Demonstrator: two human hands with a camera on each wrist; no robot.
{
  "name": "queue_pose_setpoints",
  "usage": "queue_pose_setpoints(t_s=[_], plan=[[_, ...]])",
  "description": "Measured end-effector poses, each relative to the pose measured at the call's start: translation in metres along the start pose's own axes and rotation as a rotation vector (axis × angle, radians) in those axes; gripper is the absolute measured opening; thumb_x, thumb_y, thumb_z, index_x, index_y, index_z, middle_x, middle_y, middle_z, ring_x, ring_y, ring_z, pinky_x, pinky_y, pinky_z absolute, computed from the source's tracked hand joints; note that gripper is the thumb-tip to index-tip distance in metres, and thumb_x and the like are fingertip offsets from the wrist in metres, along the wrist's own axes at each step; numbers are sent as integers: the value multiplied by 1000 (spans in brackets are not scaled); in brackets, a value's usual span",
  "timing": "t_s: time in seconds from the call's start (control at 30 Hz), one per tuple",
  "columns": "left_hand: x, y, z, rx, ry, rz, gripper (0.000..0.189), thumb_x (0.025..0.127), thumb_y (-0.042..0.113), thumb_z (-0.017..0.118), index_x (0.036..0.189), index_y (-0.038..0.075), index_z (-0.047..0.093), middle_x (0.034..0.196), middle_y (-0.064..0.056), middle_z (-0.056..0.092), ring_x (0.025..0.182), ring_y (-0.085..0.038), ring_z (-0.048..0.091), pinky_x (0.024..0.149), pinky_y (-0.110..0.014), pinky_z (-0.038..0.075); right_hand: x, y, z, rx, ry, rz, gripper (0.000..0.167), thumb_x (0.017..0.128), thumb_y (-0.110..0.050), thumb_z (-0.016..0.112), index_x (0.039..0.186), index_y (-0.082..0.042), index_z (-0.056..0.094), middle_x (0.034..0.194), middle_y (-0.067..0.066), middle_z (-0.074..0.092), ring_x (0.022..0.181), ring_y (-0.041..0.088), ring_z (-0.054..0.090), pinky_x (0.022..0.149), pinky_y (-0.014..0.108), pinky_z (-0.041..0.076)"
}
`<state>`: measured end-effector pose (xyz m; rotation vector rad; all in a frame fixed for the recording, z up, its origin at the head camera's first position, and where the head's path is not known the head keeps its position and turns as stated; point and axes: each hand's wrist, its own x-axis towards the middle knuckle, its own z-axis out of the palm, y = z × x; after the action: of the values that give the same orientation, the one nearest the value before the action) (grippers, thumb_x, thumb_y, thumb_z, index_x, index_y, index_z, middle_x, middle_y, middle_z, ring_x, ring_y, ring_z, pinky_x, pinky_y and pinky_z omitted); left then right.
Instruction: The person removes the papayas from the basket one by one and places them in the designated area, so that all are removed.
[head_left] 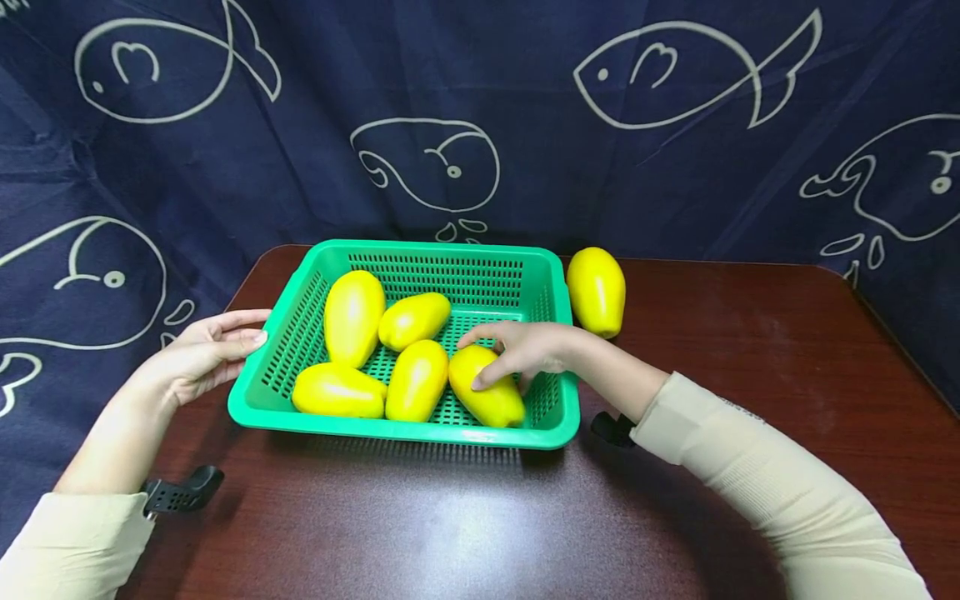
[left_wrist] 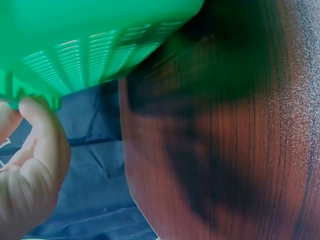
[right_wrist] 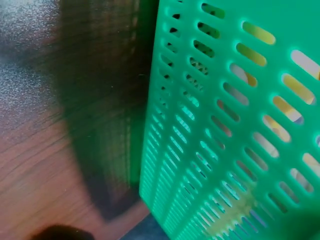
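A green plastic basket point(head_left: 397, 429) with slotted walls stands on the table, several yellow papayas point(head_left: 354, 317) lying inside. My left hand point(head_left: 198, 354) holds the basket's left rim between thumb and fingers; in the left wrist view the thumb point(left_wrist: 42, 117) meets the rim from below. Over the basket's right wall reaches my right hand point(head_left: 525, 348), its thumb and fingers round the papaya point(head_left: 487, 400) in the front right corner. The right wrist view has only the basket's slotted wall point(right_wrist: 215, 120), with the hand behind it largely hidden.
One more papaya point(head_left: 597, 292) lies on the table outside the basket, close by its back right corner. The dark red wooden table point(head_left: 750, 358) ends at the back against a navy curtain point(head_left: 525, 192) with fish drawings. Black wrist cameras point(head_left: 183, 490) sit below both wrists.
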<state>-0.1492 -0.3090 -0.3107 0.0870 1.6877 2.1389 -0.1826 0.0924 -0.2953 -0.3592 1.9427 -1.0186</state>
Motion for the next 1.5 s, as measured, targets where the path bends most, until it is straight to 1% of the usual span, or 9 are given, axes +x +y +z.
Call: queue_pose_setpoints(t_s=[0.13, 0.3, 0.43, 0.63, 0.97, 1.1, 1.23, 1.37, 1.5], plan=[[0, 0, 0, -15, -8, 9, 32, 91, -7, 52, 104, 16, 69, 93, -4, 70, 83, -15, 67, 70, -27, 55, 0, -1, -3, 32, -30, -1, 67, 81, -13, 73, 138, -21, 39, 125, 17, 42, 107, 29, 49, 78, 46, 51], [-1, 0, 0, -29, -12, 12, 33, 92, -9, 50, 104, 15, 69, 93, -5, 69, 83, -15, 67, 69, -27, 55, -1, -1, -8, 69, -89, -26, 66, 84, -9, 68, 141, -20, 36, 121, 18, 46, 105, 28, 50, 79, 46, 51], [-1, 0, -1, -26, -11, 10, 32, 92, -8, 50, 104, 15, 68, 93, -5, 69, 83, -15, 67, 69, -27, 55, -1, -2, -8, 91, -98, -35, 65, 84, -9, 69, 140, -20, 38, 120, 19, 46, 103, 29, 52, 78, 45, 52], [-2, 0, -1, -11, -3, 3, 31, 91, -7, 52, 104, 16, 69, 94, -4, 69, 83, -14, 67, 70, -27, 55, -3, -3, -8, 93, -73, -62, 63, 84, -12, 69, 138, -21, 39, 121, 19, 48, 104, 29, 52, 77, 45, 53], [-3, -2, -1, -13, -12, 12, 32, 91, -8, 52, 105, 16, 68, 94, -4, 68, 84, -15, 67, 70, -27, 55, -12, -9, -13, 174, -6, -143, 64, 83, -13, 68, 139, -22, 39, 129, 16, 45, 110, 30, 50, 79, 46, 53], [-1, -2, -1, -17, -9, 11, 32, 91, -8, 51, 105, 16, 68, 94, -4, 69, 84, -15, 67, 70, -27, 55, -17, -11, -17, 224, 19, -170, 66, 83, -13, 67, 141, -24, 35, 130, 16, 45, 111, 30, 51, 81, 47, 52], [-2, -1, 0, -26, -8, 7, 32, 91, -8, 51, 104, 16, 69, 94, -4, 69, 83, -15, 67, 70, -27, 55, -21, -14, -21, 279, 42, -203, 69, 84, -12, 65, 143, -26, 31, 128, 17, 47, 110, 31, 51, 83, 48, 51], [-3, 0, 0, -26, -12, 7, 33, 92, -9, 50, 104, 16, 69, 94, -4, 69, 83, -15, 67, 70, -27, 55, -23, -17, -25, 335, 82, -228, 65, 85, -11, 63, 141, -23, 33, 124, 17, 50, 105, 29, 52, 83, 48, 51], [-2, 1, 2, -26, -10, 1, 33, 92, -9, 49, 104, 16, 69, 93, -4, 69, 83, -15, 67, 70, -28, 55, -28, -18, -29, 398, 117, -255, 61, 86, -9, 60, 141, -20, 34, 124, 17, 51, 106, 30, 52, 82, 50, 50]])
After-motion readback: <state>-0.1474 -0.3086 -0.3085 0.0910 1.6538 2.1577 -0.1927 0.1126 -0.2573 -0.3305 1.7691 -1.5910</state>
